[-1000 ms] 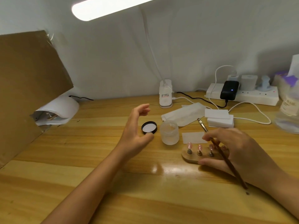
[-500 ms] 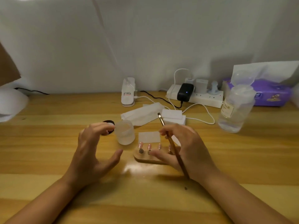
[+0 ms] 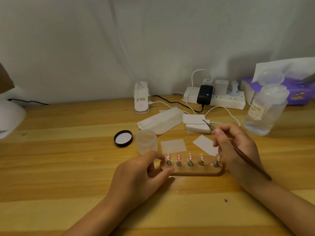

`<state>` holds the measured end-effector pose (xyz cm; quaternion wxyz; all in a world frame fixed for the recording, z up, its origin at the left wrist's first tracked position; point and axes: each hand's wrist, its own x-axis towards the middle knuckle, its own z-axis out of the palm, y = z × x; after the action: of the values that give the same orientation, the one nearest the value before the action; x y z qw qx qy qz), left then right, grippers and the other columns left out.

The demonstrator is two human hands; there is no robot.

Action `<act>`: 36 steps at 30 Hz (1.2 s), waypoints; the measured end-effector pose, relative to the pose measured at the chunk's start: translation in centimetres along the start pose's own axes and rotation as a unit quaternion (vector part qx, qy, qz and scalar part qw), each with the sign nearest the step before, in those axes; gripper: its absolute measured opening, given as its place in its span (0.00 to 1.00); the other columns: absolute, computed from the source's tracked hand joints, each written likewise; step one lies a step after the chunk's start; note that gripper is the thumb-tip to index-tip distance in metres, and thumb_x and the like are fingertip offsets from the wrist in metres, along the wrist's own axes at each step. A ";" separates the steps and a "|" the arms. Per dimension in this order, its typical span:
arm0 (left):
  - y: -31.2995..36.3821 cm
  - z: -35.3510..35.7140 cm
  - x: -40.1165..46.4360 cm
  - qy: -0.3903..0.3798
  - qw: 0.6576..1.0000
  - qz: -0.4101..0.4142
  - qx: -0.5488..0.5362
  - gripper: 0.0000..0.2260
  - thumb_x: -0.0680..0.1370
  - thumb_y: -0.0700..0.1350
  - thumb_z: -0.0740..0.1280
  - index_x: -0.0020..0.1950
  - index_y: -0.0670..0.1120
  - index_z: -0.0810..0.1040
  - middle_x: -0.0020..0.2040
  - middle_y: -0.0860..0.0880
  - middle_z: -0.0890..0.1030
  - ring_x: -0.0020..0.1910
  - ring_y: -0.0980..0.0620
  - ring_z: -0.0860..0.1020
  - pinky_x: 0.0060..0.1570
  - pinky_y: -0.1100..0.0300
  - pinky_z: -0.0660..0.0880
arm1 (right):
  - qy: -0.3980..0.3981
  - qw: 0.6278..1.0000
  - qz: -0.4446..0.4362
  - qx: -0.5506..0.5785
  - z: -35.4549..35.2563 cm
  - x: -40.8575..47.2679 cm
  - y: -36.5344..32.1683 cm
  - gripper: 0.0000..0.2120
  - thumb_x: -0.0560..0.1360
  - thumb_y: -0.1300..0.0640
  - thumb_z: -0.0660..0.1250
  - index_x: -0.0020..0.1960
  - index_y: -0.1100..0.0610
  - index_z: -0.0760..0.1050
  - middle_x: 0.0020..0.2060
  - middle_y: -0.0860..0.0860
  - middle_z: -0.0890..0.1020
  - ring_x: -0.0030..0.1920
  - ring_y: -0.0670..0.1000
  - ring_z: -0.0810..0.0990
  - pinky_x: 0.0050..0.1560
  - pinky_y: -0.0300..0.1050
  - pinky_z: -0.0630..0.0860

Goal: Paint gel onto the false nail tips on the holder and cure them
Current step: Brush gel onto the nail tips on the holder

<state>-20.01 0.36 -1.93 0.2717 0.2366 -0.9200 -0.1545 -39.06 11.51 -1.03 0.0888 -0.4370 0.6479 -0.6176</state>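
Pinched between our left hand's (image 3: 136, 174) thumb and forefinger is the left end of the wooden holder (image 3: 192, 170), which lies flat on the table (image 3: 68, 167) just in front of us. Our right hand (image 3: 237, 150) grips a thin brush (image 3: 247, 160), its fingers curled round the handle; the bristle end points away from us over the white pads, and the long handle slants back past our wrist. That hand sits at the holder's right end, though we cannot tell for sure whether it touches the wood. Five pink nail tips (image 3: 190, 156) stand upright in a row on small metal stands along the holder; the rightmost is partly hidden by our right hand.

Just beyond the holder lie two squares of white paper (image 3: 173, 145), and to their left stands a small frosted jar (image 3: 146, 141), open, with its black lid (image 3: 123, 138) lying beside it, inside up. Farther back we see a folded white mask (image 3: 162, 120), a stack of white pads (image 3: 196, 124), a power strip (image 3: 221, 99) with chargers and cables, and a white lamp base (image 3: 141, 97). A clear bottle (image 3: 264, 111) stands at the right, with a purple tissue pack (image 3: 296, 91) behind it.
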 end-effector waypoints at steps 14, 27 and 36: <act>1.7 0.4 0.6 -0.006 0.999 -0.035 0.042 0.26 0.65 0.67 0.60 0.51 0.52 0.83 0.21 0.60 0.59 0.21 0.62 0.61 0.25 0.70 0.52 | 0.042 0.996 0.065 0.049 -0.3 0.7 0.2 0.13 0.80 0.53 0.53 0.41 0.55 0.71 0.33 0.51 0.74 0.29 0.44 0.69 0.33 0.37 0.64; 2.8 -1.3 1.1 -0.034 0.994 -0.038 0.100 0.30 0.65 0.67 0.58 0.61 0.53 0.77 0.24 0.56 0.65 0.23 0.60 0.64 0.23 0.69 0.54 | 0.060 0.988 0.077 0.123 -0.9 0.8 0.0 0.07 0.75 0.53 0.64 0.41 0.54 0.73 0.25 0.48 0.77 0.23 0.39 0.71 0.24 0.30 0.66; 7.6 0.0 4.2 -0.012 0.983 0.116 0.145 0.17 0.71 0.59 0.67 0.52 0.49 0.81 0.46 0.51 0.79 0.42 0.53 0.76 0.38 0.62 0.67 | 0.089 0.976 0.128 0.153 -0.9 1.0 0.2 0.17 0.79 0.46 0.52 0.40 0.55 0.71 0.23 0.49 0.76 0.20 0.43 0.70 0.20 0.32 0.66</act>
<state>-25.76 4.57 3.02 0.2398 0.1629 -0.9570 0.0103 -40.34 11.51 -0.59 0.1751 -0.2751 0.6013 -0.7295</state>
